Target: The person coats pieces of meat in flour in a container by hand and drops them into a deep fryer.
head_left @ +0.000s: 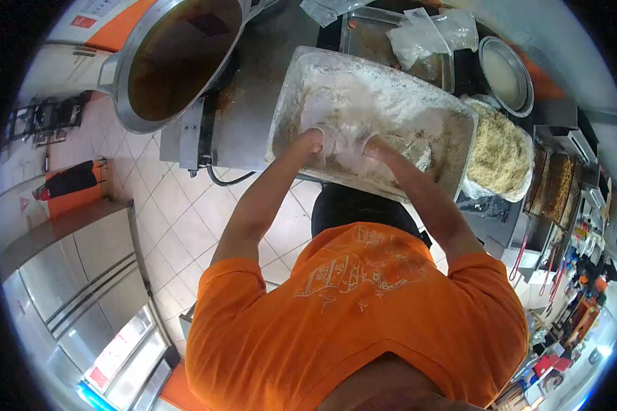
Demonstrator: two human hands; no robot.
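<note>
A large rectangular tray [452, 168] holds white flour [391, 92], thickest along its far side and thin over the brownish bottom on the right. Both my hands are down in the tray near its front edge, close together. My left hand [324, 141] seems to wear a pale, flour-coated glove, and its fingers blend into the flour. Beside it, my right hand [360, 145] also looks whitish, with its fingers blurred and hidden. Whether either hand grips something does not show. A clump of floury material [418, 152] lies right of my right wrist.
A big pan of dark oil [178, 61] stands at the left. Right of the tray sits a bag of yellowish crumbs [498, 151]. Behind are a metal tray [367, 41] with plastic bags [428, 38] and a round bowl of pale liquid [502, 74].
</note>
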